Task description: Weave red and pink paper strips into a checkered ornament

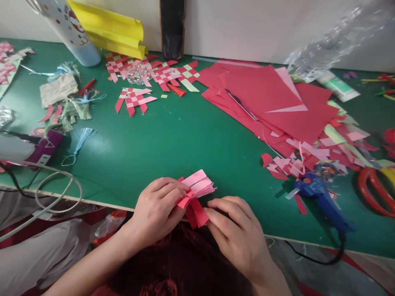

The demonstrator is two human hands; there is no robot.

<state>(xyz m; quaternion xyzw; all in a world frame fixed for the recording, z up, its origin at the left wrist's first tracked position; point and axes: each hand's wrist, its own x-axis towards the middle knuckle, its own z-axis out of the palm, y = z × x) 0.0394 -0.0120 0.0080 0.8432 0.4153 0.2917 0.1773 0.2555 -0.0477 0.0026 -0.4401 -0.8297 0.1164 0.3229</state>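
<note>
Near the table's front edge, my left hand point(162, 207) is closed on a bundle of folded paper strips. Its pink strips point(200, 183) fan out toward the upper right. Red paper strips point(197, 213) from the same bundle hang down to the lower right. My right hand point(239, 232) has its fingers curled at the end of a red strip and pinches it; the thumb is mostly hidden. Beyond the hands lie woven red, pink and pale green paper pieces point(135, 98). Loose pink and red paper scraps point(285, 164) are heaped right of the hands.
A blue glue gun point(327, 199) and red-handled scissors point(372, 193) lie at the right. Red paper sheets point(277, 98) with a pen point(240, 105) on them are behind. A bottle point(77, 37), tassels point(82, 142) and a cable point(58, 205) are at the left. A phone point(172, 28) leans against the wall.
</note>
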